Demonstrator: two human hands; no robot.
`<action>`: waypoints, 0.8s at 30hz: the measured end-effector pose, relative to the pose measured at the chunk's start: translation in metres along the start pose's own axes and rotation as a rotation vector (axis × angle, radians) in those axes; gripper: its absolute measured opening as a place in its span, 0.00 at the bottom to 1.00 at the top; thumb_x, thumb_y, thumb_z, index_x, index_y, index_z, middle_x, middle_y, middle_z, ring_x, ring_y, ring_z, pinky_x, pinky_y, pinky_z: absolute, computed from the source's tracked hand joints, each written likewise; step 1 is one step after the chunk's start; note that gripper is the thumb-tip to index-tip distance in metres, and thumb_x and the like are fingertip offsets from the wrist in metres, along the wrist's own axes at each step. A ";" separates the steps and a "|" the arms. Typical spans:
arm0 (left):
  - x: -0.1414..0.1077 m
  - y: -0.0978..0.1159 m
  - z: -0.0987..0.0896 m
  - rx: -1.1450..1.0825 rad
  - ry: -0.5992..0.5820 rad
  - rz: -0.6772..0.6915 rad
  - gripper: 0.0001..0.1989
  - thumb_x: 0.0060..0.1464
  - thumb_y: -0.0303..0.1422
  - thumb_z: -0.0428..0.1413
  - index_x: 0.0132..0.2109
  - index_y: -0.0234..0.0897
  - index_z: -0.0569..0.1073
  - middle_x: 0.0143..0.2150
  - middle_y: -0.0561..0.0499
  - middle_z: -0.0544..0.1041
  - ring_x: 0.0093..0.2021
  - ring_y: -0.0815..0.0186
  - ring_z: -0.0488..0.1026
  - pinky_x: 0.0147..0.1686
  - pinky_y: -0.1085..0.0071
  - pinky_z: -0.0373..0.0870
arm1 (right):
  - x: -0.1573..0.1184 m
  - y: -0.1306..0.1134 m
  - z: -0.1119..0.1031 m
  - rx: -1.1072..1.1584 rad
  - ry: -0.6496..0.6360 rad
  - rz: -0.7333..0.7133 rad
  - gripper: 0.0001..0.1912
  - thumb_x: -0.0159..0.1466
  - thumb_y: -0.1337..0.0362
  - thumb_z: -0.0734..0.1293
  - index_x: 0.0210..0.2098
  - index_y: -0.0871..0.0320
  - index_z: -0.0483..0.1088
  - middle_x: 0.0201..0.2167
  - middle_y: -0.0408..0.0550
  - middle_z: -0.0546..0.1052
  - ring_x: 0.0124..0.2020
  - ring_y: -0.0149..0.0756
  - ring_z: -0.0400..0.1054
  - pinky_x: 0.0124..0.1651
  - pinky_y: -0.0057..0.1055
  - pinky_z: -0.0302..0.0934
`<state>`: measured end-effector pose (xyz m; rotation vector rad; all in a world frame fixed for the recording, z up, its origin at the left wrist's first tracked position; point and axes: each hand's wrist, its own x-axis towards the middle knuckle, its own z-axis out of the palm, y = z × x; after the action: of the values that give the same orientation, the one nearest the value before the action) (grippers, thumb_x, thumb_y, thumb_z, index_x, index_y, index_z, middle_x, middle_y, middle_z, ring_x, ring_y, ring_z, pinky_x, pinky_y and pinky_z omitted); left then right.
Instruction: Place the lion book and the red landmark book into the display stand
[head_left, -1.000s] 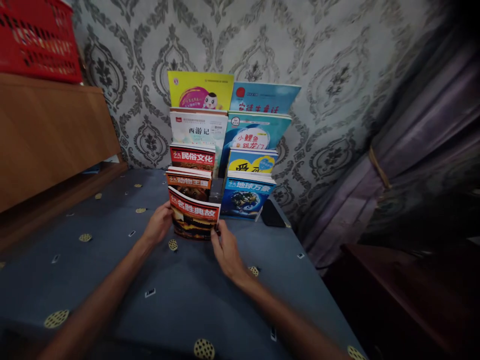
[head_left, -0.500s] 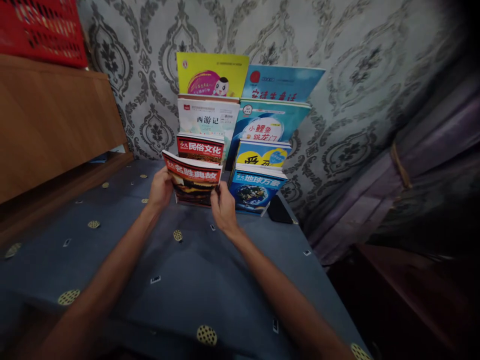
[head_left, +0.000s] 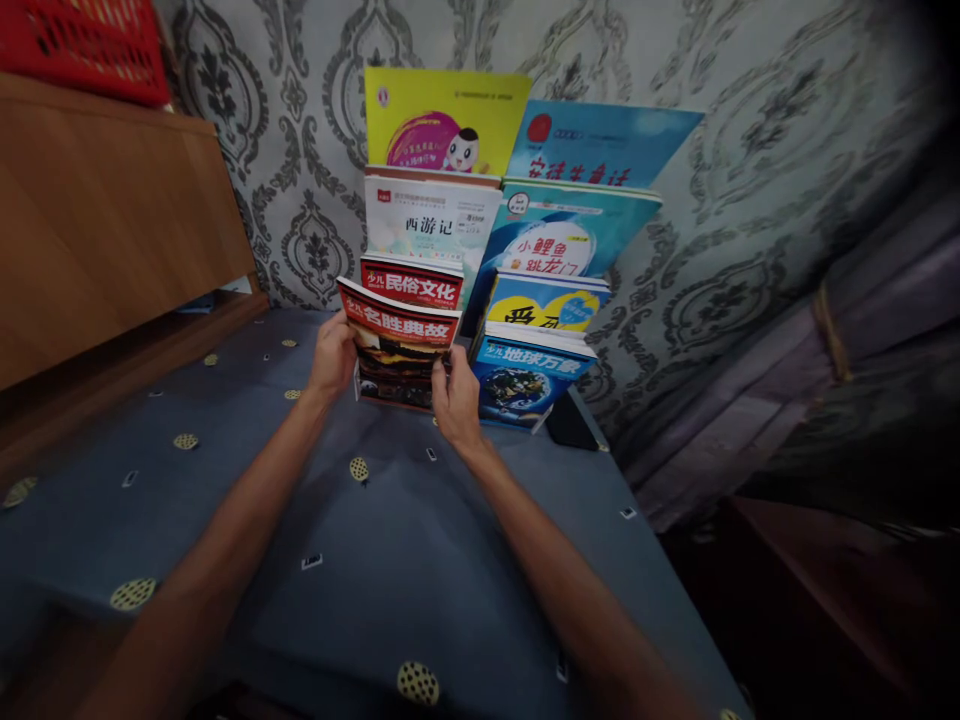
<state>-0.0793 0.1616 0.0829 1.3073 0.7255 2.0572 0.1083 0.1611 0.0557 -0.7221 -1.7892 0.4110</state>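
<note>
A red and dark book [head_left: 397, 350] stands nearly upright at the front left of the stacked book rows, gripped at both side edges. My left hand [head_left: 333, 355] is closed on its left edge, and my right hand [head_left: 456, 397] pinches its right edge. Just behind it shows the top of another red book [head_left: 412, 284]. Farther back rise a white book [head_left: 427, 225] and a yellow-green book [head_left: 450, 115]. To the right of my right hand stands a blue book with a globe [head_left: 521, 385], in front of a yellow and blue book [head_left: 551, 305].
A teal book [head_left: 600, 225] and a light blue book [head_left: 615, 140] stand at the back right. A dark flat object [head_left: 571, 422] lies beside the rows on the blue patterned cloth [head_left: 375, 560]. Left are a wooden cabinet [head_left: 112, 220] and red basket [head_left: 90, 45]; right, a curtain [head_left: 750, 400].
The view has shifted a little closer to the books. Both hands keep hold of the front red book, which now sits slightly closer against the one behind.
</note>
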 end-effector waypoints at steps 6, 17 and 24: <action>-0.004 -0.001 0.002 0.066 0.012 -0.041 0.12 0.37 0.33 0.52 0.32 0.37 0.75 0.37 0.49 0.81 0.42 0.60 0.77 0.42 0.67 0.72 | -0.003 0.011 0.003 -0.045 0.000 0.013 0.09 0.70 0.61 0.52 0.43 0.54 0.61 0.38 0.50 0.74 0.40 0.39 0.69 0.45 0.38 0.65; -0.007 -0.003 0.002 -0.002 0.002 0.004 0.13 0.38 0.28 0.52 0.34 0.37 0.76 0.35 0.51 0.81 0.43 0.61 0.77 0.46 0.66 0.72 | -0.004 0.014 0.005 -0.052 0.026 0.030 0.05 0.69 0.63 0.53 0.38 0.53 0.58 0.34 0.46 0.70 0.36 0.37 0.67 0.42 0.34 0.61; -0.005 -0.012 -0.003 0.049 0.000 0.056 0.15 0.40 0.29 0.50 0.37 0.36 0.75 0.33 0.52 0.79 0.40 0.63 0.77 0.46 0.66 0.72 | -0.005 0.018 0.006 -0.020 0.059 -0.008 0.05 0.70 0.62 0.54 0.37 0.52 0.58 0.34 0.45 0.70 0.36 0.36 0.66 0.42 0.33 0.61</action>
<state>-0.0779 0.1661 0.0702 1.3692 0.7515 2.0959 0.1084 0.1721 0.0396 -0.7338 -1.7424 0.3630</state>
